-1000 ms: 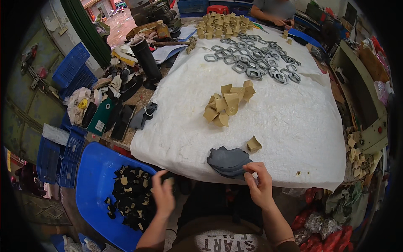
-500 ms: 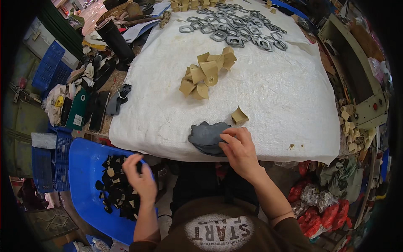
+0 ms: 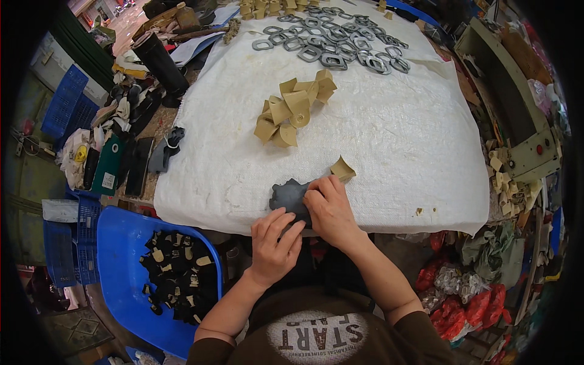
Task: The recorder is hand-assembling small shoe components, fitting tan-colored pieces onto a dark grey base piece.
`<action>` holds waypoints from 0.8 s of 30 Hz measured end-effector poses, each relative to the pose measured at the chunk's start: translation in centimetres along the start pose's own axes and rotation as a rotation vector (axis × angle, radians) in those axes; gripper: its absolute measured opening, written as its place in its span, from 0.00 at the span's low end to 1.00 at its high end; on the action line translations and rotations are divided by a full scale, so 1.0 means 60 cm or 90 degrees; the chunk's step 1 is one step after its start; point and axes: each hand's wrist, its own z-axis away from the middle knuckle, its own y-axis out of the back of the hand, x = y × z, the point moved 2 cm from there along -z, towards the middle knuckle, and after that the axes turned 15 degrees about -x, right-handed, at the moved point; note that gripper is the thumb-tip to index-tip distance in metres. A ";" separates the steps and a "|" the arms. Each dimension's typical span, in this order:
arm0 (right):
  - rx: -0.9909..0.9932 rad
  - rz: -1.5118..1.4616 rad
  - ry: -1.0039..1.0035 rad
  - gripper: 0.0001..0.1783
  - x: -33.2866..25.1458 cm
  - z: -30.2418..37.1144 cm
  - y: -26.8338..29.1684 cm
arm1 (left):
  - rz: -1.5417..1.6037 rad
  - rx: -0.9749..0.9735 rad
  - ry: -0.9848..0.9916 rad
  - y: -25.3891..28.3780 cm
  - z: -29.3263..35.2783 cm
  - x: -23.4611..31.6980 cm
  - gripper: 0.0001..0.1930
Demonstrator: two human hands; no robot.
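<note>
Right hand (image 3: 330,210) flat on a dark grey piece (image 3: 289,196) at the near edge of the white cloth (image 3: 389,140), fingers together and pressing down on its right part; no pinch visible, palm covering that side. Left hand (image 3: 274,243) just below and to the left of it, fingers loosely spread, tips touching or just at the lower edge of the same grey piece; whether gripping or only resting, cannot tell. Grey piece lying flat, irregular in outline, its left half showing beyond both hands

Just up and to the right of the right hand, a single folded tan piece (image 3: 342,168), close to the fingertips but apart from them. Farther out past the hands, toward the middle of the cloth, a heap of like tan pieces (image 3: 292,109), well apart from the grip. At the far end of the cloth, a spread of grey metal rings (image 3: 331,45)

Down and to the left of the left hand, below the table edge, a blue tub (image 3: 118,267) holding small black and tan bits (image 3: 176,274). Farther left of the cloth, a dark cylinder (image 3: 159,61) standing tilted amid clutter, and a blue crate (image 3: 66,103) beyond it
</note>
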 end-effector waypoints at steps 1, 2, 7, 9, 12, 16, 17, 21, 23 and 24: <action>0.017 -0.008 -0.003 0.06 0.003 0.001 -0.004 | 0.001 0.001 -0.002 -0.002 -0.001 0.000 0.19; 0.034 -0.017 -0.006 0.07 0.004 0.001 -0.006 | -0.025 -0.022 0.018 -0.005 -0.003 0.001 0.20; 0.026 -0.043 -0.012 0.08 -0.004 -0.004 0.006 | -0.073 -0.041 0.058 -0.007 0.006 -0.001 0.22; 0.039 -0.059 -0.010 0.08 -0.008 -0.006 0.013 | -0.081 -0.051 0.069 -0.009 0.008 -0.001 0.22; 0.003 0.017 0.017 0.07 -0.012 -0.011 0.016 | -0.081 -0.038 0.076 -0.013 0.009 0.002 0.22; -0.090 0.048 -0.022 0.06 -0.011 -0.018 0.015 | -0.080 -0.051 0.084 -0.012 0.009 0.002 0.22; -0.078 0.037 -0.026 0.05 -0.011 -0.018 0.014 | -0.070 -0.055 0.089 -0.013 0.011 0.001 0.23; -0.042 0.024 -0.028 0.05 -0.010 -0.014 0.007 | -0.083 -0.042 0.107 -0.009 0.002 0.008 0.26; -0.016 0.005 -0.021 0.05 -0.007 -0.015 0.004 | -0.094 -0.055 0.121 -0.013 0.004 0.002 0.26; -0.016 0.006 -0.021 0.05 -0.006 -0.015 0.002 | -0.106 -0.068 0.134 -0.015 0.005 -0.002 0.26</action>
